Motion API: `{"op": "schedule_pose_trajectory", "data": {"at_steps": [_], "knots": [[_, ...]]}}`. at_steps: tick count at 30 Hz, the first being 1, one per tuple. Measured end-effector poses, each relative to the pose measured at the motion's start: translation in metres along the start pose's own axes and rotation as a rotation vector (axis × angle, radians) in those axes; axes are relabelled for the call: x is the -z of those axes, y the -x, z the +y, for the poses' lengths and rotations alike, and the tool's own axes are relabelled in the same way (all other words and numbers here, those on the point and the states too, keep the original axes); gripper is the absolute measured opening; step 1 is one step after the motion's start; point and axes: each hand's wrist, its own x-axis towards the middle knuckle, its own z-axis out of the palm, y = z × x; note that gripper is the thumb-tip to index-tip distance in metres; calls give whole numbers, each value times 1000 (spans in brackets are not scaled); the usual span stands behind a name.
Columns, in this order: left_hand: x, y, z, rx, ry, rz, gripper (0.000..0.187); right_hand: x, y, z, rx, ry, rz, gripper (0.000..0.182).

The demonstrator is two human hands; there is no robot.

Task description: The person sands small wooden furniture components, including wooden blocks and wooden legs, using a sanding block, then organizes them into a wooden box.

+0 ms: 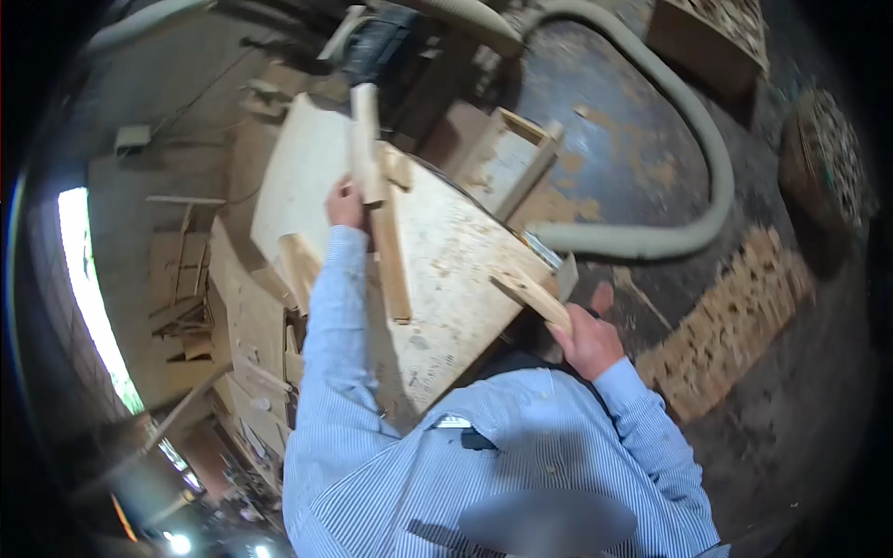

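My left hand (345, 205) is closed at the near end of a pale wooden piece (366, 139), which lies over the worktable (442, 251) and reaches toward a dark machine (377, 42). Part of the fingers is hidden by the wood. Just below this piece, a longer wooden strip (393, 270) rests on the tabletop, with a small wooden block (398, 169) by its upper end. Near the table's right corner my right hand (589, 342) grips the end of a short wooden stick (530, 295). Left of my left forearm stands another wooden piece (299, 265).
A thick grey hose (712, 158) loops across the floor on the right. A wooden box (512, 163) sits beyond the table's edge. Stacked wood pieces (730, 325) lie at the right, near a filled sack (819, 167). Boards (251, 325) lean on the left.
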Motion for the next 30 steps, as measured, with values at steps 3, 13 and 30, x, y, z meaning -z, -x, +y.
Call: {"op": "schedule_pose_trajectory", "data": {"at_steps": [3, 13, 30], "knots": [[2, 9, 34, -43, -232, 105, 39, 7, 1, -10, -25, 54, -28, 38], [14, 42, 45, -358, -383, 184, 32, 4, 3, -20, -55, 129, -36, 36], [-6, 7, 61, 131, 129, 32, 29, 0, 3, -17, -45, 101, -42, 34]]}}
